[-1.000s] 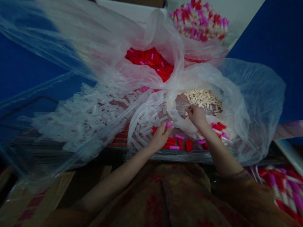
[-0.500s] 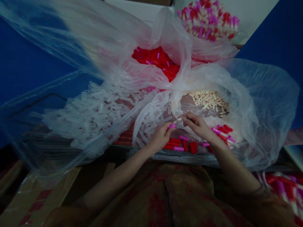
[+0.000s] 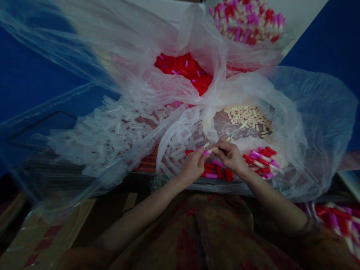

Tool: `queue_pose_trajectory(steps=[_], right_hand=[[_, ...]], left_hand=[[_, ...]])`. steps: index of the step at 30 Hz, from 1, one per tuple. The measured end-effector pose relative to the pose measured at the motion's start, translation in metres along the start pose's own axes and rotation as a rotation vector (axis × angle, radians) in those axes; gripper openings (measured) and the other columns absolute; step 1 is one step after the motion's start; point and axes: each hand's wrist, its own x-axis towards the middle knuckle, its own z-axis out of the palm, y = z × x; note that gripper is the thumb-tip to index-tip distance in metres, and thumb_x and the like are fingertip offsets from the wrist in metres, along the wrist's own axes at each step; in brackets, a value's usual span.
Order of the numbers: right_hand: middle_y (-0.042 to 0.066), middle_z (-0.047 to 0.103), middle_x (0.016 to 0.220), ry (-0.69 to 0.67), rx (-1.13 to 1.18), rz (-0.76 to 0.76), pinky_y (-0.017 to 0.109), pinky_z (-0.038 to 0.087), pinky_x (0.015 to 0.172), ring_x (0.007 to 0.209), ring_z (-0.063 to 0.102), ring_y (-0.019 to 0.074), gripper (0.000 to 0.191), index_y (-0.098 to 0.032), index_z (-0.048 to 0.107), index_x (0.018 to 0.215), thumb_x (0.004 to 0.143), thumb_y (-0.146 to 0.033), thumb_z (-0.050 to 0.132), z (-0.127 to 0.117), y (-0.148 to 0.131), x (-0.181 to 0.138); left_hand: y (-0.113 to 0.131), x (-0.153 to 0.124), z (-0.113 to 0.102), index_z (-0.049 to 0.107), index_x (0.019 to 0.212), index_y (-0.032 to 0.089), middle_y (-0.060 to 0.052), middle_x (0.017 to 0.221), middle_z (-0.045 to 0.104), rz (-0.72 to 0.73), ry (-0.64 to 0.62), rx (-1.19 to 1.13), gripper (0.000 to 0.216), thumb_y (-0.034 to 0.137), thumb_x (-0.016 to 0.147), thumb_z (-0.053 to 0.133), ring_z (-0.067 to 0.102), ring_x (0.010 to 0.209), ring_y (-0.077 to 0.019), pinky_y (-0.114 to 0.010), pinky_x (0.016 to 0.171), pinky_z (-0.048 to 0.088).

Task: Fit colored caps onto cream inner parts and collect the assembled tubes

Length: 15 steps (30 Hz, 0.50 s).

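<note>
- The left hand (image 3: 194,163), at the centre of the frame, is grasping a pink tube (image 3: 206,152) between thumb and fingers.
- The right hand (image 3: 229,153), just right of centre, is closed in a pinch on a pale piece (image 3: 215,150).
- The 2 hands are close together; the pale piece points at the right end of the pink tube, but I cannot tell how far in it sits.
- Below the hands, red and pink tubes (image 3: 229,175) lie loose near the front edge of the tabletop (image 3: 146,159).
- Right of the right hand, at centre right, is a small cluster of red, pink and white pieces (image 3: 261,159).
- Above it, a pile of pale pieces (image 3: 247,116) lies within a crumpled clear plastic bag (image 3: 317,105).
- Clear tubes (image 3: 104,135) form a broad heap at centre left, with more just left of the left hand.
- At upper centre, a plastic sack (image 3: 132,71) opens on a mass of red pieces with a few pink ones (image 3: 182,69).
- Mixed red, pink and pale pieces are heaped at upper right (image 3: 250,18); a similar heap (image 3: 340,221) shows at lower right.
- A cardboard box (image 3: 36,232) with red markings is at lower left.
</note>
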Motion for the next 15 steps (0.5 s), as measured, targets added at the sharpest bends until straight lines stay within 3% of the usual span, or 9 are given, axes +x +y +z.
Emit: queue_pose_trajectory(steps=[4,10,13,15], right_hand=[[0.002,0.055,0.071,0.010,0.009,0.041,0.027,0.039,0.064,0.069,0.051,0.0146,0.025,-0.018,0.069,0.079,0.091,-0.035,0.055,0.004,0.001,-0.005],[0.004,0.059,0.076,-0.092,-0.088,0.109,0.028,0.043,0.069,0.074,0.055,0.0160,0.025,-0.018,0.070,0.088,0.092,-0.033,0.051,-0.003,0.013,0.004],[0.006,0.063,0.089,0.017,-0.177,0.147,0.028,0.045,0.072,0.079,0.058,0.0167,0.028,-0.016,0.067,0.104,0.093,-0.033,0.047,-0.020,0.018,0.011],[0.007,0.064,0.091,0.080,-0.284,0.171,0.027,0.044,0.072,0.081,0.059,0.0169,0.024,-0.015,0.067,0.100,0.092,-0.030,0.049,-0.031,0.018,0.010]], left_hand=[[0.001,-0.001,0.003,0.061,0.094,0.013,-0.003,0.071,0.059,0.002,-0.018,0.103,0.015,0.016,0.091,0.046,0.054,0.065,-0.0154,-0.025,0.063,0.039],[0.001,0.007,0.008,0.061,0.100,0.014,-0.009,0.086,0.066,-0.052,-0.033,0.258,0.018,0.020,0.094,0.045,0.063,0.084,-0.0224,-0.030,0.074,0.046],[0.000,0.014,0.008,0.062,0.104,0.014,-0.011,0.095,0.064,-0.073,0.001,0.401,0.022,0.023,0.095,0.044,0.062,0.090,-0.0243,-0.033,0.079,0.047],[-0.001,0.019,0.008,0.062,0.104,0.014,-0.013,0.102,0.060,-0.093,0.020,0.521,0.024,0.025,0.096,0.042,0.061,0.091,-0.0255,-0.034,0.078,0.047]])
